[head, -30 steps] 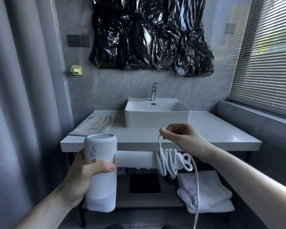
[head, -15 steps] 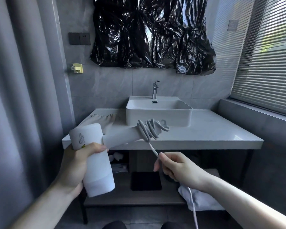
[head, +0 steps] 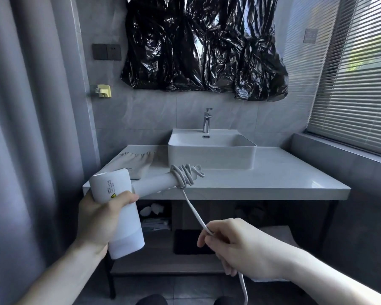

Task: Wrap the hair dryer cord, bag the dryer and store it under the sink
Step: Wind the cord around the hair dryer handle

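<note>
Two bare forearms, no sleeves, left hand (head: pixel 101 219), right hand (head: pixel 238 245), no rings or watch

yellow warning triangle on hair dryer (head: pixel 117 208) body, small print above it too blurred to read

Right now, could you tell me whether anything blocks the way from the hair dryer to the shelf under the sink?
Nothing visible blocks it. The hair dryer is in the left hand, in front of the open-fronted shelf. A dark mat and small items already lie there, but bare space remains at the front left.
</note>
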Motion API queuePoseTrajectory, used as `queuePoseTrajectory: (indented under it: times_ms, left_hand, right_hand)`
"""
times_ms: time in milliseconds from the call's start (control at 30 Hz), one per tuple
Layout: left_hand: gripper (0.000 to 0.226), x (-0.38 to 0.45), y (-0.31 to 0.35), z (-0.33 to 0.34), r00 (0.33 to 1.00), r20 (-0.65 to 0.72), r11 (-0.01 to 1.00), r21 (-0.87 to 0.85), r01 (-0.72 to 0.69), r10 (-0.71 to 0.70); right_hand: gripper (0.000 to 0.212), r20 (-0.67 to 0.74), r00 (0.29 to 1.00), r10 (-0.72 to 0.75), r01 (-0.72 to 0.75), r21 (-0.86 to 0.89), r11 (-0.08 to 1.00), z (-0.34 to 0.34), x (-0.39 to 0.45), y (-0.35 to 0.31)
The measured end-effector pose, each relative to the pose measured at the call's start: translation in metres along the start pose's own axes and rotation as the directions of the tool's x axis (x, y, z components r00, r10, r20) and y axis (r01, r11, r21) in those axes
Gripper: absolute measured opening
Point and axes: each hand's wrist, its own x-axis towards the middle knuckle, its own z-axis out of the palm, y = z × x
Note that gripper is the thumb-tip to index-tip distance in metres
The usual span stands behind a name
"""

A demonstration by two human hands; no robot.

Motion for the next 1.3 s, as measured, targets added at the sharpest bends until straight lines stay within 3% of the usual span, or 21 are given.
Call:
queuePoseTrajectory:
  times_ms: [100,400,500,633,800,1133,1300]
  left_hand:
    - [0.036,0.001,-0.002,0.000,1.000,-0.019,0.999,0.047,-0.020,0.021]
    - [0.041,-0.011,-0.006,0.001,0.990,0.104,0.948,0.293,-0.123,0.096]
    - [0.041,-0.013,-0.007,0.001,0.974,0.182,0.910,0.366,-0.194,0.135]
    - [0.039,-0.020,-0.006,0.002,0.926,0.344,0.861,0.412,-0.297,0.155]
    - [0.050,-0.032,-0.003,0.003,0.858,0.490,0.860,0.362,-0.360,0.153]
    - [0.036,-0.032,0.007,0.000,0.757,0.646,0.901,0.261,-0.346,0.104]
    - [0.037,-0.030,0.002,-0.003,0.774,0.626,0.946,0.185,-0.268,0.097]
  right_hand:
    - [0.024,0.022,0.999,-0.022,0.024,-0.053,0.998,-0.004,-0.005,-0.009]
    - [0.031,-0.292,0.942,-0.163,0.131,-0.125,0.983,-0.023,0.004,-0.016]
    - [0.030,-0.340,0.924,-0.176,0.136,-0.137,0.981,-0.032,0.009,-0.017]
    - [0.014,-0.391,0.900,-0.193,0.163,-0.109,0.981,-0.043,0.019,-0.015]
    - [0.016,-0.506,0.845,-0.173,0.197,-0.006,0.980,-0.050,0.038,-0.002]
    - [0.024,-0.458,0.886,-0.070,0.161,0.161,0.974,-0.054,0.065,0.041]
    - [0.024,-0.391,0.920,-0.001,0.130,0.303,0.944,-0.048,0.070,0.060]
